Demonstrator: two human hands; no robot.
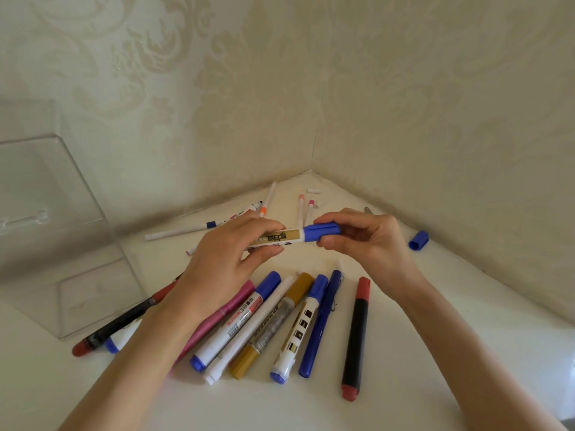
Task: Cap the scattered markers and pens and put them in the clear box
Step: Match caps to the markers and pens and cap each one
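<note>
Gripping a white marker (281, 238) with a gold label, the person's left hand (224, 262) curls its fingers and thumb round the barrel and holds it level above the table (435, 353). The right hand (367, 241) pinches the blue cap (322, 231) between thumb and fingertips. The cap sits on the marker's right end and meets the white barrel; whether it is pushed fully home cannot be told.

Below the hands a loose row of markers and pens lies on the table, fanned side by side: a pink pen (217, 318), a white marker with blue ends (236, 321), a plain white pen (249, 334), a gold marker (273, 321), another white marker with a blue cap (298, 328), a blue pen (320, 321), and, a little apart on the right, a black marker with red ends (356, 337). A second black and red marker (118, 321) lies partly under the left forearm.

A loose blue cap (418, 240) rests near the right wall. Thin white pens (177, 232) with coloured tips and a small white cap (313, 190) lie scattered in the corner beyond the hands.

The clear box (56, 231) stands on the table at the left, just beside the second black and red marker, against the patterned wall (404, 88).
</note>
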